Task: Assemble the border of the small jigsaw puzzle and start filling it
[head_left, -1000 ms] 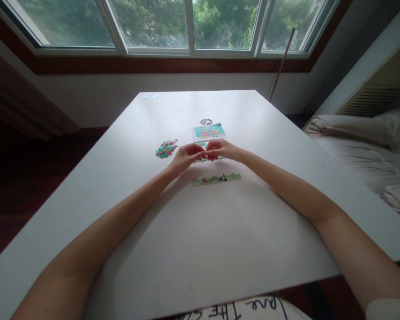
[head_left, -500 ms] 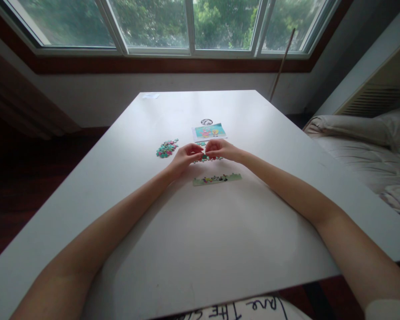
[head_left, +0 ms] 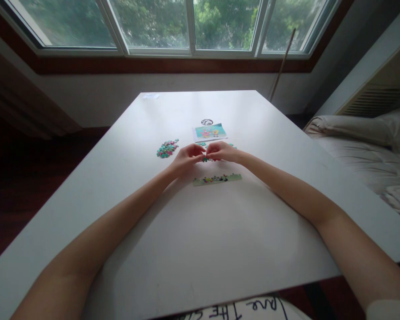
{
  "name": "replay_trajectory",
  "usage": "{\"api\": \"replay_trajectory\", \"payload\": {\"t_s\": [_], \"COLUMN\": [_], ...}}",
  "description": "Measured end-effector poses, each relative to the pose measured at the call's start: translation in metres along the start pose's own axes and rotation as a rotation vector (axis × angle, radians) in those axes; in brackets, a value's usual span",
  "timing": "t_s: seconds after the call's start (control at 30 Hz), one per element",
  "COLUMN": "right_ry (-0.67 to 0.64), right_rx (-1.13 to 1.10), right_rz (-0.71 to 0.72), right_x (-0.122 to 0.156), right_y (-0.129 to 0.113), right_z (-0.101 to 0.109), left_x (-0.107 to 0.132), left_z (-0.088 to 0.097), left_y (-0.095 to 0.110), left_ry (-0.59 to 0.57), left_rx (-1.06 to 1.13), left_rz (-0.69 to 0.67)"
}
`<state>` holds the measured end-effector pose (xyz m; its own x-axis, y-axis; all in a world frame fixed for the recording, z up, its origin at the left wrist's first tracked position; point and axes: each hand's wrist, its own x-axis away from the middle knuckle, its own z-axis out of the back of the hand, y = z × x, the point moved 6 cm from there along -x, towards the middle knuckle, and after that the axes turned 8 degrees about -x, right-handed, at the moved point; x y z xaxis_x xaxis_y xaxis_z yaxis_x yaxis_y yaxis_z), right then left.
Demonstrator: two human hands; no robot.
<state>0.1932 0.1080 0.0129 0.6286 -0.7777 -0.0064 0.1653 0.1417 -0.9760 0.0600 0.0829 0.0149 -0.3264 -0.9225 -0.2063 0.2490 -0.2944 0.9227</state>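
Teal puzzle piece (head_left: 205, 159), one, pinched between left hand (head_left: 186, 159) and right hand (head_left: 222, 152) — one joined strip (head_left: 216, 179) nearby

Both arms stretch forward, the left hand (head_left: 186, 159) and right hand (head_left: 222, 152) meeting fingertip to fingertip, fingers pinched.

My left hand (head_left: 186, 159) and right hand (head_left: 222, 152) meet fingertip to fingertip over the white tabletop (head_left: 200, 231). Nearer me lies the long joined strip of jigsaw pieces (head_left: 217, 179). Beyond my hands sits the rectangular picture card (head_left: 209, 132), and to their left the loose heap of teal jigsaw pieces (head_left: 167, 148).
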Motion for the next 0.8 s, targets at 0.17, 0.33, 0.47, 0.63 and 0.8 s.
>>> {"api": "replay_trajectory", "payload": {"t_s": [0.17, 0.33, 0.47, 0.63, 0.8], "right_ry": [0.002, -0.054, -0.05, -0.117, -0.133], "right_rx": [0.053, 0.059, 0.071, 0.103, 0.153], "right_rz": [-0.029, -0.071, -0.087, -0.088, -0.103], "right_x": [0.004, 0.008, 0.007, 0.004, 0.003], "right_y": [-0.006, -0.012, -0.013, -0.01, -0.01], "right_z": [-0.008, -0.028, -0.041, -0.052, -0.051], "left_x": [0.002, 0.002, 0.002, 0.022, 0.06], "left_z": [0.006, 0.018, 0.024, 0.017, 0.025], "left_y": [0.011, 0.016, 0.024, 0.033, 0.029], "left_ry": [0.107, 0.205, 0.262, 0.177, 0.086], "left_rx": [-0.244, -0.427, -0.571, -0.819, -0.901], "left_rz": [-0.136, -0.167, -0.208, -0.372, -0.451]}}
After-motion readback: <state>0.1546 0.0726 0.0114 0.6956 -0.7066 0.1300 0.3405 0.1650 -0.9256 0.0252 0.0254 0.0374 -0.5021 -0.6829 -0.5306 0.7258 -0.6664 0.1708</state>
